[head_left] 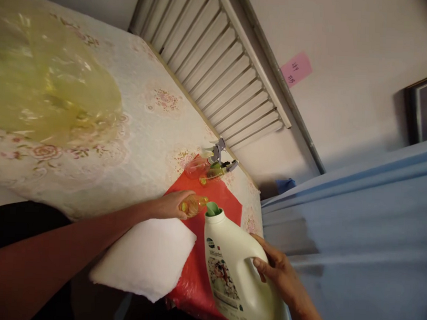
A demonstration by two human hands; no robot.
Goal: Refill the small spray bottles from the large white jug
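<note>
My right hand (275,268) grips the handle of a large white jug (234,275) with a green spout, tilted so that the spout meets the mouth of a small clear bottle (194,205). My left hand (171,204) is wrapped round that small bottle, which shows yellow liquid inside. Both are held over a red plastic sheet (229,201) on the mattress. A second clear spray bottle (208,167) with a grey trigger head lies on the sheet just beyond.
A floral mattress (143,127) spans the left, with a yellowish clear plastic bag (49,84) on it. A white foam pad (147,257) lies by the red sheet. Blue fabric (356,225) fills the right. A slatted panel (218,65) and a pink note (296,69) are on the wall.
</note>
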